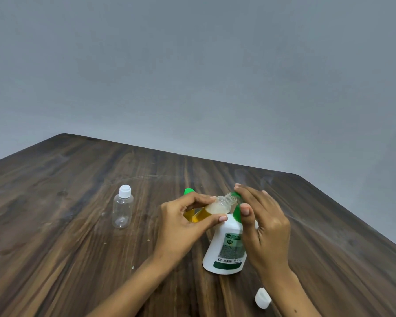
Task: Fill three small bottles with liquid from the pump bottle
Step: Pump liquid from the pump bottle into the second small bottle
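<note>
Centrally: white pump bottle (225,248) upright on wooden table (78,225). Left hand (183,223) pinching tilted small bottle (213,208), amber liquid inside, neck at green pump nozzle (234,195). Right hand (263,225) on green pump head (237,212), fingers loosely spread. Empty capped bottle (122,207) well left of pump bottle. Loose white cap (263,298) near, front right.

A white plastic pump bottle with a green pump head (226,245) stands upright near the tabletop's near edge. A small clear bottle holding amber liquid (212,210) is tilted, uncapped, at the nozzle. An empty clear small bottle with a white cap (123,207) stands left; a loose white cap (263,298) lies by the near edge.
</note>
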Demonstrator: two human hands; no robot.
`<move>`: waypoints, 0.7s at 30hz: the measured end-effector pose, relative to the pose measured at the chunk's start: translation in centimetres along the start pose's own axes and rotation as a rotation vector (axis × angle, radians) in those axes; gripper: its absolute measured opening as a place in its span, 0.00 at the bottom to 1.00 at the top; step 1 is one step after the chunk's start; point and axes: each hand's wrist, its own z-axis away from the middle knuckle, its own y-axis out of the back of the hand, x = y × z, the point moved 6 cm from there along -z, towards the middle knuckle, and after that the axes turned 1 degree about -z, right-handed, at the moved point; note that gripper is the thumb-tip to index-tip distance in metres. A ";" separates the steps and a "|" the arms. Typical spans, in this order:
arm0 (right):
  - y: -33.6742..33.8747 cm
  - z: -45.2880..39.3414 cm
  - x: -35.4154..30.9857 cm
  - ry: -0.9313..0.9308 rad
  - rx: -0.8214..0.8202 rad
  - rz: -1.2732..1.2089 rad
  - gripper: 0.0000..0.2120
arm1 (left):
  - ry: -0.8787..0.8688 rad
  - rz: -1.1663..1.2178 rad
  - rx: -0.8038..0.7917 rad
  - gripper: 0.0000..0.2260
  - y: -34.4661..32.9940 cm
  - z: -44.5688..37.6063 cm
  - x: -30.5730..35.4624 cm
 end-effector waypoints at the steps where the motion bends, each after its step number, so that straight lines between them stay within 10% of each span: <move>1: 0.0 -0.1 0.0 0.003 -0.001 0.004 0.32 | -0.003 -0.001 -0.003 0.13 0.0 0.0 0.0; 21: 0.1 -0.2 0.0 -0.014 -0.031 0.010 0.32 | -0.019 -0.020 0.003 0.14 0.1 0.0 0.0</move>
